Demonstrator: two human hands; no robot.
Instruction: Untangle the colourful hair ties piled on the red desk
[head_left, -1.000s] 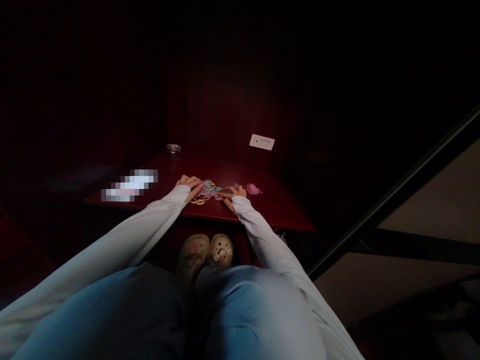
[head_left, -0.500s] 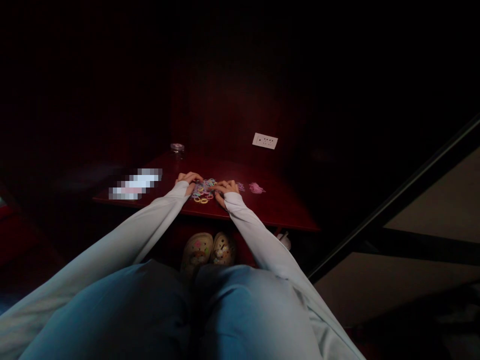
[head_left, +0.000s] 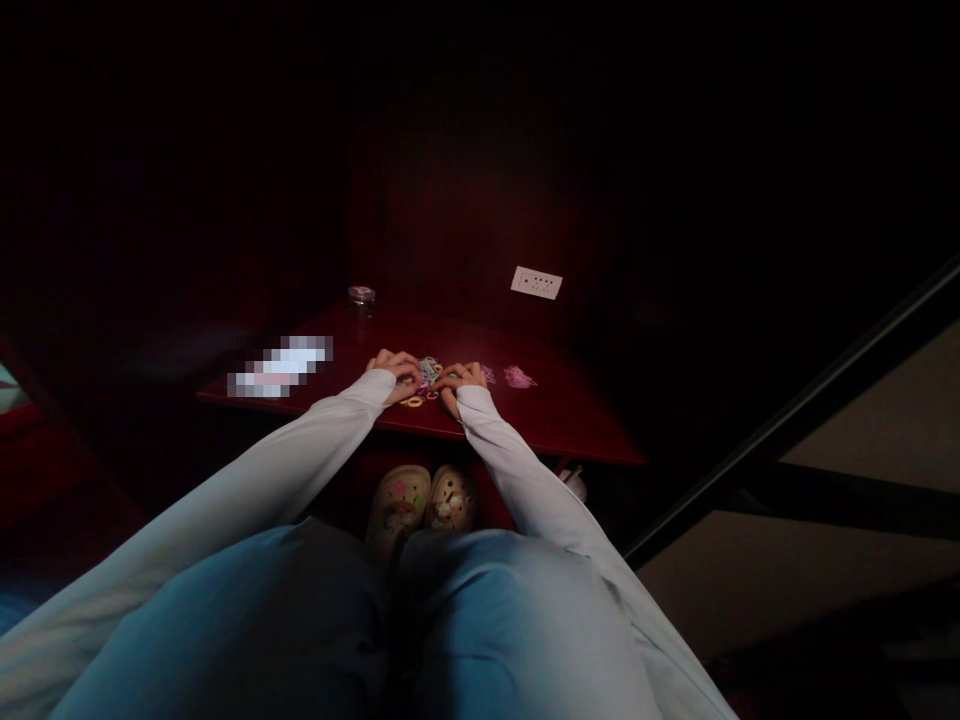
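Observation:
A loose pile of small coloured hair ties, with yellow, mint and purple ones among them, lies on the dark red table. My left hand rests over the pile's left side, its fingers bent and apart from the thumb. From the other side, my right hand reaches in with fingers stretched toward the hair ties and its thumb lower down. Whether any single tie is under the fingertips is too small to tell. Right of that hand sits a bunch of pink hair ties, and a purple bunch is partly hidden behind it.
A clear lidded jar stands at the back left. A bright blurred-out item lies on the table's left side. On the back wall is a white socket plate. Below the table edge are clogs on my feet.
My left hand has moved right, further over the pile and closer to my right hand. The whole view has shifted slightly.

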